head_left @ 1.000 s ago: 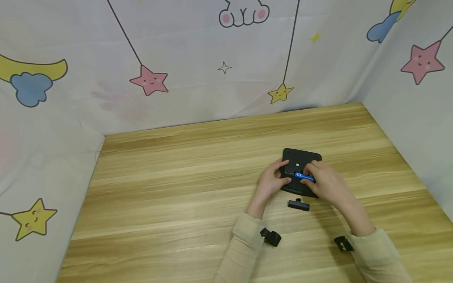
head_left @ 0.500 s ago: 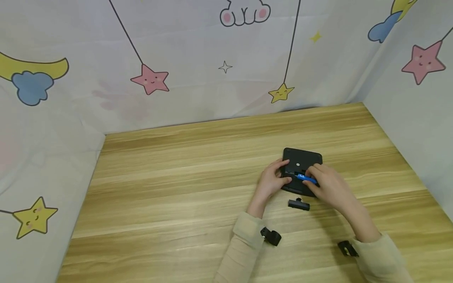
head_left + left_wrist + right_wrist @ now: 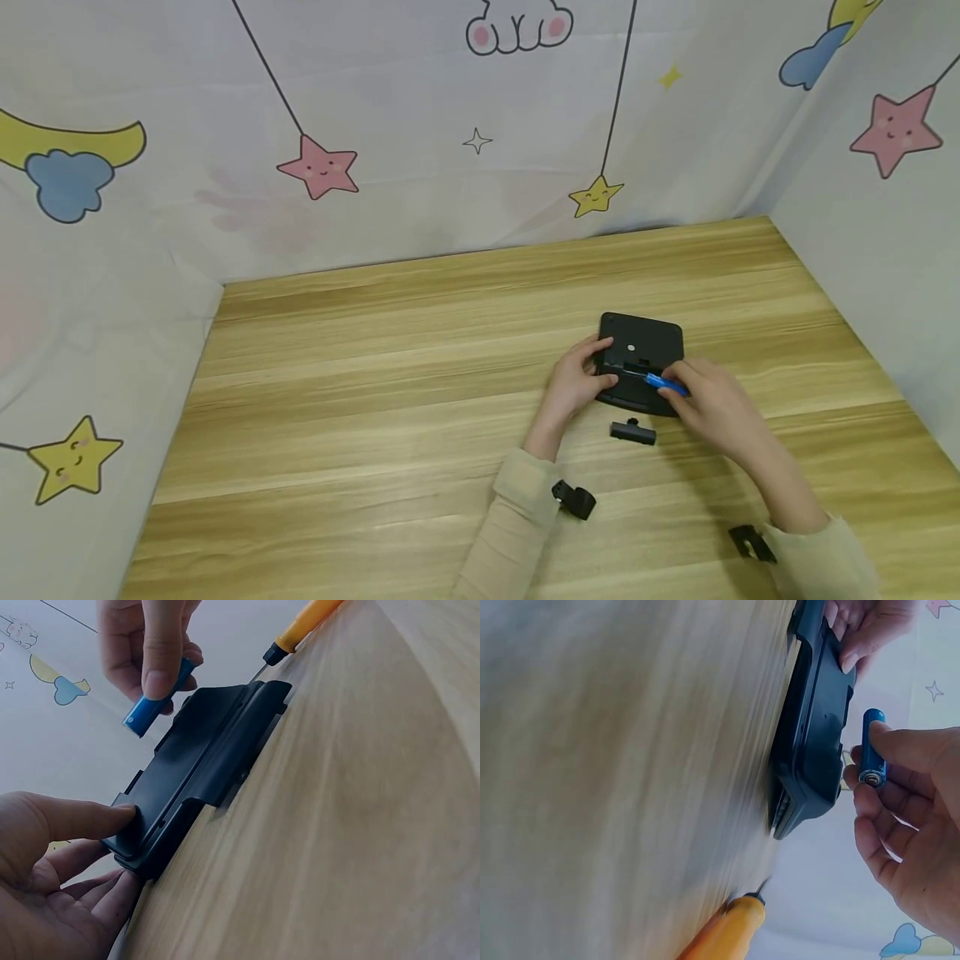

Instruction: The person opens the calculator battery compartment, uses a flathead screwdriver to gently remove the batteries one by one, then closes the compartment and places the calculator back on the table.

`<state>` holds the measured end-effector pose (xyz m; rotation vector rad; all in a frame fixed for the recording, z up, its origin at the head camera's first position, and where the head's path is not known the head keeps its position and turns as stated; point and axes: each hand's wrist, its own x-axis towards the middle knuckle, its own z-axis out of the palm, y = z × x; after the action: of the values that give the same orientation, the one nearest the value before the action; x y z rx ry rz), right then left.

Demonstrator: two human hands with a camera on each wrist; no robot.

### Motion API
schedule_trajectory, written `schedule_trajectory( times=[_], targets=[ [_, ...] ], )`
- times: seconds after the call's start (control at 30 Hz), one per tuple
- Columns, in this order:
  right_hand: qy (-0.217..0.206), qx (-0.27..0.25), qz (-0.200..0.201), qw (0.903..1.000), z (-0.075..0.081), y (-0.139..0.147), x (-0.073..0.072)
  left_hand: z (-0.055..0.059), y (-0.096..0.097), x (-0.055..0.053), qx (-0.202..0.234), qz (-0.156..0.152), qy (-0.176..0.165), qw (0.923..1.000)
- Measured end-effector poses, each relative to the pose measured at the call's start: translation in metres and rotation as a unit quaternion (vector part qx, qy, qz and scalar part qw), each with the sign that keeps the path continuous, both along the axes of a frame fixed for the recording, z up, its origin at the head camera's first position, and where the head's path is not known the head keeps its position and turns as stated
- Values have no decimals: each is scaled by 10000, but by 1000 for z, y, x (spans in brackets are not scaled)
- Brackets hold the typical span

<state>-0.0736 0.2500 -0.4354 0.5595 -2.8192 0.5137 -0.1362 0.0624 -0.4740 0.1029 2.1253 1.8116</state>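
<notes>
A flat black device (image 3: 647, 333) lies back side up on the table, a battery slot (image 3: 637, 367) visible in its back. My left hand (image 3: 579, 382) grips its left edge, thumb on top and fingers along the side in the left wrist view. Between thumb and fingers my right hand (image 3: 718, 410) pinches a blue battery (image 3: 666, 384), held above the device's right part; its metal end shows in the right wrist view. Just in front of the device lies a small dark battery cover (image 3: 633, 432) with a tab.
A screwdriver with an orange handle (image 3: 731, 930) lies right of the device, hidden under the right hand in the head view. Black wrist mounts (image 3: 574, 501) sit by both sleeves. Patterned white cloth (image 3: 420, 125) stands behind the wooden table (image 3: 360, 392).
The battery has come out of the slot area, rightward and toward me, in my right hand. More of the slot now shows. My left hand and the device stay in place.
</notes>
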Motion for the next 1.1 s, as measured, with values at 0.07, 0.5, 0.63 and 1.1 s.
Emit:
schedule_trajectory(
  times=[0.07, 0.5, 0.63, 1.1],
  targets=[
    [33, -29, 10, 10000, 0, 2, 2, 0, 0, 0, 6, 1, 5, 10000],
    [196, 112, -141, 9996, -1, 11, 11, 1, 0, 0, -33, -9, 10, 10000],
    [202, 234, -241, 9992, -1, 13, 14, 1, 0, 0, -20, -13, 26, 10000],
    [-35, 239, -506, 9984, -1, 20, 20, 1, 0, 0, -17, -40, 30, 10000]
  ],
)
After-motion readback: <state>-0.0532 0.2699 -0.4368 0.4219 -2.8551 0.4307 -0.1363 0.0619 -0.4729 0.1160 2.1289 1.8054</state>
